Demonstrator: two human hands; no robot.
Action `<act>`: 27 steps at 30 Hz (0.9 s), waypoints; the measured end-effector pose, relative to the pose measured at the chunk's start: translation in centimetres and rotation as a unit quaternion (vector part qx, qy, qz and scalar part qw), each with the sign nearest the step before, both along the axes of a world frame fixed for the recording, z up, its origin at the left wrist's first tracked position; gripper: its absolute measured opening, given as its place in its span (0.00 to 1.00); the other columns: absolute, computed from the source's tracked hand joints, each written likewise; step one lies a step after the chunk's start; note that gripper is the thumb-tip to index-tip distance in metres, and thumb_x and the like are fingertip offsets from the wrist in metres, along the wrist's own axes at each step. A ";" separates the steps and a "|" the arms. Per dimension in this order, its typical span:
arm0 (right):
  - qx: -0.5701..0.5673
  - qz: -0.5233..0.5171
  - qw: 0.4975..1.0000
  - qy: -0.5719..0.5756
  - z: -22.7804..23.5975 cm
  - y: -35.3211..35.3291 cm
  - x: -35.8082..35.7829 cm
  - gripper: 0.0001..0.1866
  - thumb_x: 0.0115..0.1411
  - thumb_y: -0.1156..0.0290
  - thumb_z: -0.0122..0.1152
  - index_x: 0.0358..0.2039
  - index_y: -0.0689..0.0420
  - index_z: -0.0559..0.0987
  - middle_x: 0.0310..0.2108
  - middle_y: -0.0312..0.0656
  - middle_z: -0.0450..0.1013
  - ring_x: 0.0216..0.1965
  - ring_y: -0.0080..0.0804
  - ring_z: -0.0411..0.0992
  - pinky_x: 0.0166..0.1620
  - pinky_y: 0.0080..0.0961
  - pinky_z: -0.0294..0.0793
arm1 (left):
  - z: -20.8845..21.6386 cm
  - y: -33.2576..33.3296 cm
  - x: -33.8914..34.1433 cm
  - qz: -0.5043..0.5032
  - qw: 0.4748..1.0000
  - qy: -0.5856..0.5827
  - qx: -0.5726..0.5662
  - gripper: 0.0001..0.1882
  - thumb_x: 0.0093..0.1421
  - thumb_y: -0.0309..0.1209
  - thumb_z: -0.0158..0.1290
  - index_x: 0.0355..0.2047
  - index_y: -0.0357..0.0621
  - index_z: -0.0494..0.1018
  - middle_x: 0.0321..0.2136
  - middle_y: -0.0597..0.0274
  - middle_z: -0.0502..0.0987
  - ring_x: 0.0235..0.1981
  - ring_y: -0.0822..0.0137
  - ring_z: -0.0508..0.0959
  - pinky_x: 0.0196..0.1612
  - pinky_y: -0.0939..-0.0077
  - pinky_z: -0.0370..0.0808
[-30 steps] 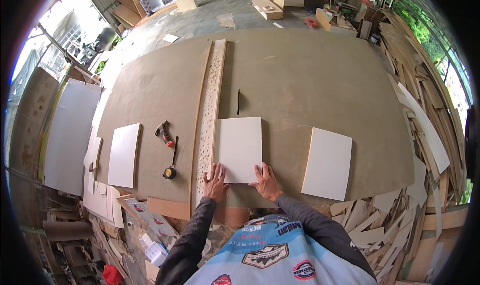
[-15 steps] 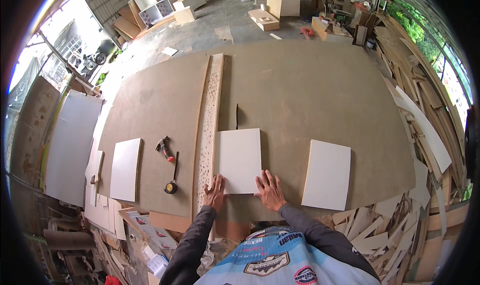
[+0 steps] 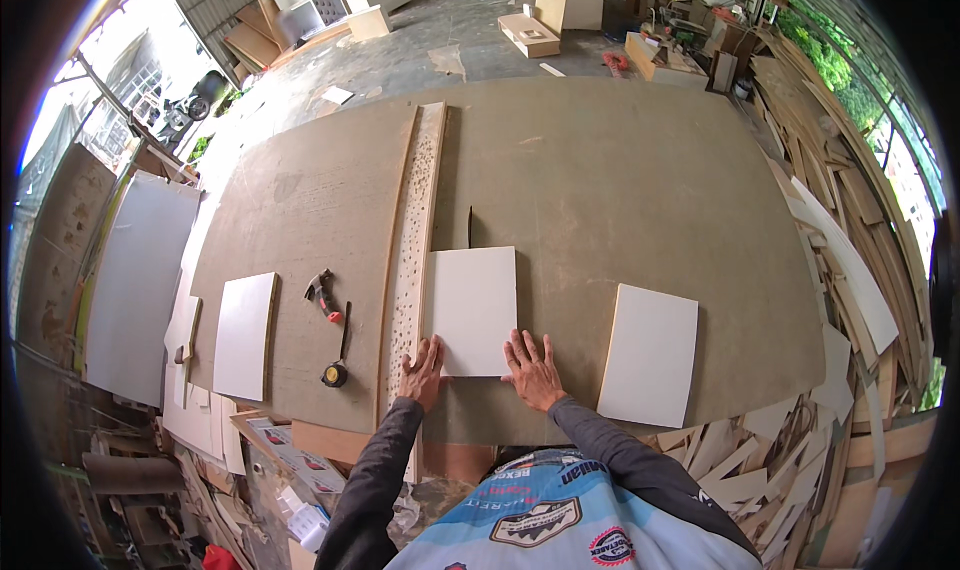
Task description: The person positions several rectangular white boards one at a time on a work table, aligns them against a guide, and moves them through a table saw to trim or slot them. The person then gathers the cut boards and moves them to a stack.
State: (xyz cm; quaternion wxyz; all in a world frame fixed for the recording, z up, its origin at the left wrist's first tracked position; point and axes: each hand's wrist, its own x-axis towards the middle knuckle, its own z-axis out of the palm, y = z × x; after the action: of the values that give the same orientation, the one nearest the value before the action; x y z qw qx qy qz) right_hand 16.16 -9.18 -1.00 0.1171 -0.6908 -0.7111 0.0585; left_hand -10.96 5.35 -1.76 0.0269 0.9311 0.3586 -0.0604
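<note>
Workshop clutter rings a broad brown worktable (image 3: 600, 170). Both hands lie flat, fingers spread, on the near edge of a white panel (image 3: 472, 305): left hand (image 3: 422, 373) at its left corner beside a perforated wooden strip (image 3: 418, 240), right hand (image 3: 531, 369) at its right. Further right lies another white panel (image 3: 650, 355); leftward, a tape measure (image 3: 335, 374).

Broad brown worktop (image 3: 600, 170) filling the middle of the frame, with a long perforated wooden strip (image 3: 420, 230) running from upper centre down to the lower edge. Left of the strip: white panel (image 3: 245, 335), red-handled tool (image 3: 322, 295), tape measure (image 3: 335, 373). Just right of it, a white board (image 3: 472, 310) at lower centre, and another white board (image 3: 650, 355) at lower right.
</note>
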 end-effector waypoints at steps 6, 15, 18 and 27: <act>-0.008 0.002 1.000 -0.017 0.4 0.9 0.6 0.40 0.69 0.46 0.52 0.71 0.62 0.63 0.77 0.55 0.47 0.76 0.56 0.49 0.72 0.71 0.40 | 0.5 1.3 0.8 -0.022 0.999 0.031 0.012 0.45 0.66 0.47 0.55 0.76 0.43 0.49 0.77 0.56 0.45 0.78 0.58 0.47 0.70 0.38 0.48; -0.005 0.008 1.000 -0.029 1.0 1.6 0.9 0.40 0.69 0.47 0.53 0.70 0.64 0.63 0.76 0.56 0.49 0.76 0.54 0.47 0.72 0.70 0.40 | -0.6 2.1 0.5 -0.049 0.994 0.055 0.086 0.45 0.66 0.50 0.54 0.75 0.44 0.50 0.77 0.56 0.46 0.78 0.61 0.45 0.71 0.38 0.40; -0.011 0.011 0.999 -0.039 1.0 1.9 1.0 0.40 0.69 0.47 0.52 0.71 0.65 0.62 0.76 0.56 0.49 0.76 0.53 0.46 0.73 0.69 0.39 | -0.5 2.4 0.5 -0.063 0.991 0.060 0.106 0.44 0.67 0.49 0.53 0.76 0.44 0.50 0.78 0.56 0.46 0.79 0.61 0.43 0.71 0.38 0.38; -0.015 0.028 0.997 -0.070 0.7 2.9 1.6 0.40 0.70 0.47 0.50 0.71 0.66 0.61 0.76 0.57 0.47 0.78 0.50 0.41 0.75 0.67 0.36 | -0.1 4.4 0.4 -0.077 0.991 0.102 0.051 0.45 0.67 0.45 0.53 0.77 0.44 0.45 0.78 0.55 0.42 0.79 0.59 0.41 0.72 0.38 0.42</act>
State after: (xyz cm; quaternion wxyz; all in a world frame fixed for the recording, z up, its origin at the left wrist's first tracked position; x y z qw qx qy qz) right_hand 17.76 -6.25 -0.28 0.0554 -0.6747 -0.7356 0.0241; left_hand -10.58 9.77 -1.91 -0.0618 0.9450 0.2896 -0.1387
